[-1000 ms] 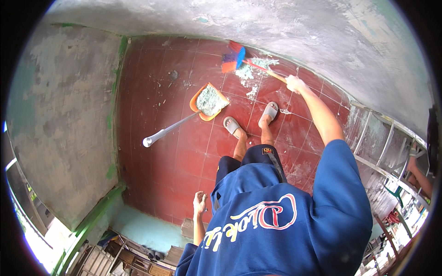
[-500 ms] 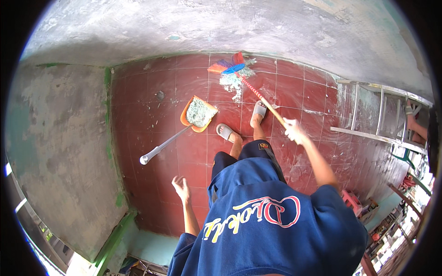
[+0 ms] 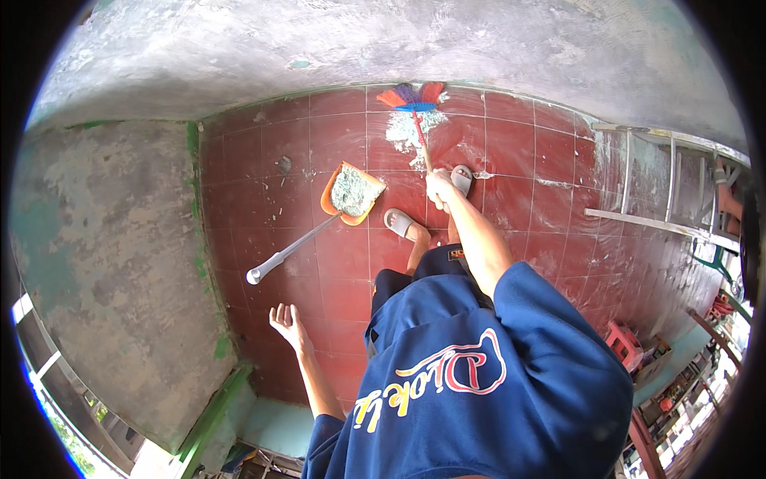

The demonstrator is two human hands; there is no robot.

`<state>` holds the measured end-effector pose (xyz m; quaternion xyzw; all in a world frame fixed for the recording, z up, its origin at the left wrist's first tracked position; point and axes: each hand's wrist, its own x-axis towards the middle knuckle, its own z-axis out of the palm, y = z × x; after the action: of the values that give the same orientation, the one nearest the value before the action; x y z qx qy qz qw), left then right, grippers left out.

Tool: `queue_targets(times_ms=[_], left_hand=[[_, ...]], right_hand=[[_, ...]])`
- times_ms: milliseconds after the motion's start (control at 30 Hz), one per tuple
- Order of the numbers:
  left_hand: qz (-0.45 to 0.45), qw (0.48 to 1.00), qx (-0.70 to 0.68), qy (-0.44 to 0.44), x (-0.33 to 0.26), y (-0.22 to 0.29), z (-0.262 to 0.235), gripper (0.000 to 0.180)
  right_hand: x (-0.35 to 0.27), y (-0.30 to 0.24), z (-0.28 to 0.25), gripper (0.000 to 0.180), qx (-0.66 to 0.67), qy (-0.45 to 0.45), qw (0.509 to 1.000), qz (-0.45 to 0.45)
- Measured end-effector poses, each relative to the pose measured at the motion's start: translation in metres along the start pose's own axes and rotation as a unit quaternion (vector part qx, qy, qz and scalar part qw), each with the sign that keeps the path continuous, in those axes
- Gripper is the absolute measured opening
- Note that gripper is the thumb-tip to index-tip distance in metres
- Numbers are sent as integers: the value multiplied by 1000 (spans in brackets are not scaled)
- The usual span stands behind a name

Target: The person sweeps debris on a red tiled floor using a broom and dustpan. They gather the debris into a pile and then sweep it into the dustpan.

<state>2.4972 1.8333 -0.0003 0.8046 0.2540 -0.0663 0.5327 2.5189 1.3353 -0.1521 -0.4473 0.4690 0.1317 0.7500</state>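
My right hand (image 3: 440, 190) is wrapped round the handle of a broom (image 3: 415, 107), which points away from me. Its red, purple and orange bristles fan out at the foot of the far wall. Just below the blue broom head, a heap of pale debris (image 3: 404, 132) lies on the red tiles. Left of my feet rests an orange dustpan (image 3: 356, 193) filled with similar pale flakes, its long grey handle slanting toward the lower left. My left hand (image 3: 289, 326) hangs over the floor below that handle, fingers apart and holding nothing.
Bare, patchy walls (image 3: 112, 263) close in the left and far sides. A metal ladder (image 3: 666, 184) lies to the right, with part of another person's leg (image 3: 728, 199) beyond it. A red stool (image 3: 622, 345) stands lower right. Small debris bits (image 3: 284, 164) are scattered left of the dustpan.
My right hand has swung left and forward with the broom, whose handle is now closer to upright in view. The bristles sit nearer the wall. My left hand has drifted slightly left.
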Motion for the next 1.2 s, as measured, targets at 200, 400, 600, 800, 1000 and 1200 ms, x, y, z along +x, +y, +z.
queue_targets(times_ms=[200,400,600,800,1000,1200], left_hand=[[69,997,-12,-22,58,55,53,71],[128,991,-31,-1,120,39,50,44],[192,981,-39,4,134,61,85,22],[206,978,11,8,114,109,134,26],[227,973,32,8,119,163,166,26],[223,975,-3,-22,135,201,161,27]], right_hand=[[5,100,-95,16,269,-168,945,77],[-129,42,-50,28,-157,82,984,-15],[-196,3,-80,21,145,110,974,136],[-150,-4,-107,22,64,182,979,62],[-26,-59,-78,26,-145,251,956,-33],[39,-106,15,29,6,205,979,-19]])
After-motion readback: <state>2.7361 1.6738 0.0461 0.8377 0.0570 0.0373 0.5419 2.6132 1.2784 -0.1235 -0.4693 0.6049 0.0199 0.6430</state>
